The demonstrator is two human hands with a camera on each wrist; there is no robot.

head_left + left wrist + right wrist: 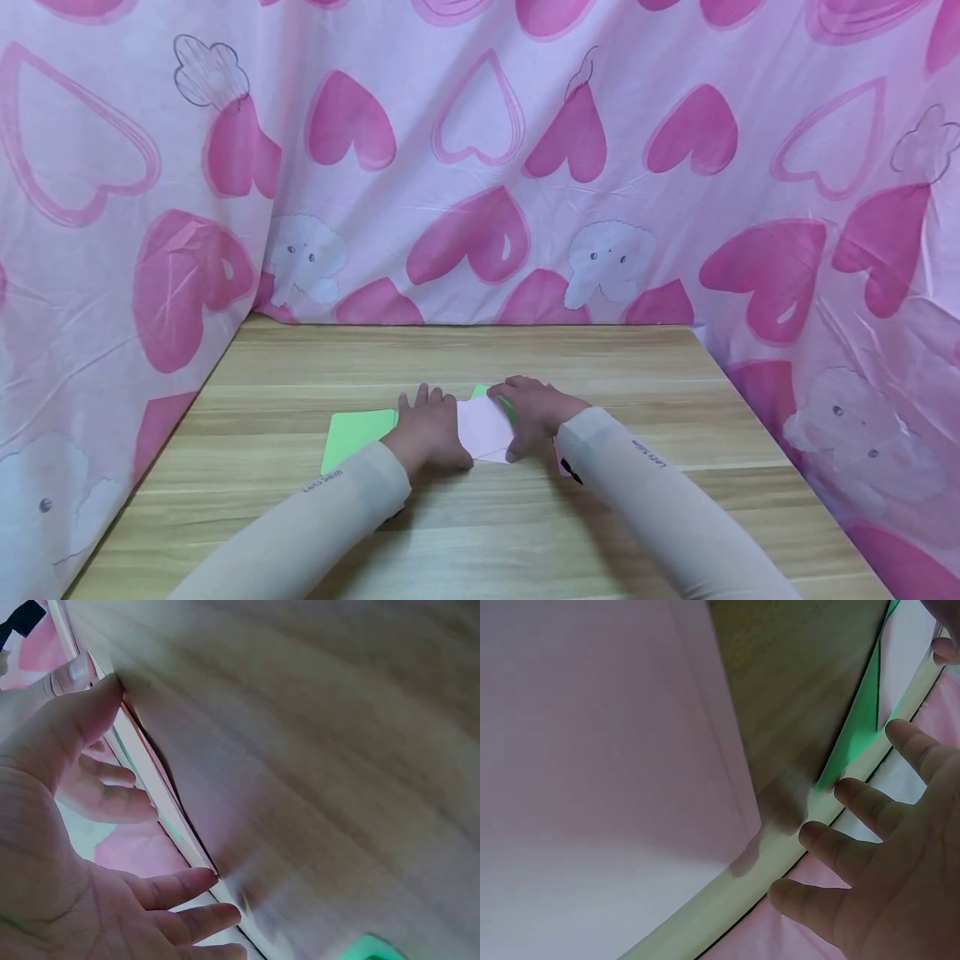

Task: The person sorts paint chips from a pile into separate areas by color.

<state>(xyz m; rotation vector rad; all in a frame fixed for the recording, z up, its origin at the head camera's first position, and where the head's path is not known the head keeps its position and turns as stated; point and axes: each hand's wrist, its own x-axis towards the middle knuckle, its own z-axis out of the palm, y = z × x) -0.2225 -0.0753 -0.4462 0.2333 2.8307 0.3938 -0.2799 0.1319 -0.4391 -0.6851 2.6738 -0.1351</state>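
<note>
In the head view, a light pink sheet of paper (484, 428) lies between the two hands, over a green sheet (478, 390) whose corner shows behind it. My left hand (431, 429) rests at the pink sheet's left edge, fingers spread and thumb near its lower corner. At the right side, my right hand (531, 412) has its thumb at the bottom edge and forefinger by the top. The left wrist view shows the thumb and straight fingers along the layered paper edge (154, 776). In the right wrist view, straight fingers reach the green sheet (855, 735).
Another green sheet (356, 435) lies left of my left hand, partly covered by the forearm. A darker pink sheet (561, 463) shows under my right wrist. Around the wood-grain table (480, 350) hangs a pink curtain with hearts (480, 167).
</note>
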